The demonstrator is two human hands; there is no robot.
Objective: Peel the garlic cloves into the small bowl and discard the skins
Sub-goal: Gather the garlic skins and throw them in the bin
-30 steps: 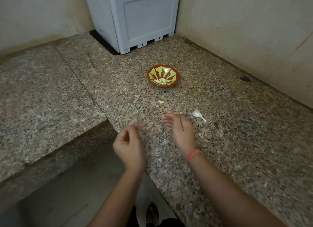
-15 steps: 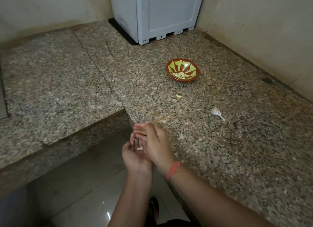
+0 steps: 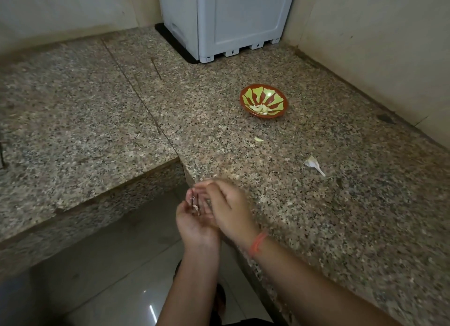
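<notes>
Head view shows the job close to its end, as I judge it: the small bowl, red-brown with yellow-green petals painted inside, sits on the far right part of the granite counter with a little heap of pale, bare peeled cloves at its bottom. One more pale clove-like piece lies loose on the stone just near of the bowl; it seems to be peeled, though it is too small to be sure, and it likely belongs in the bowl. To the right of it, well apart, a white papery skin with a thin stalk rests on the counter, not yet picked up. The left hand is held palm up and cupped just off the near edge of the counter, over the tiled floor, with a few small whitish skin scraps lying in the palm; its fingers are relaxed, carrying rather than clasping. The right hand, with an orange band at its wrist, lies against the left with loosely extended fingers reaching across the cupped palm, gripping nothing that I can see. What looks to be left is gathering the stalked skin, settling the stray clove, and throwing the scraps away; no bin is in view. A grey plastic housing stands at the far end of the counter.
</notes>
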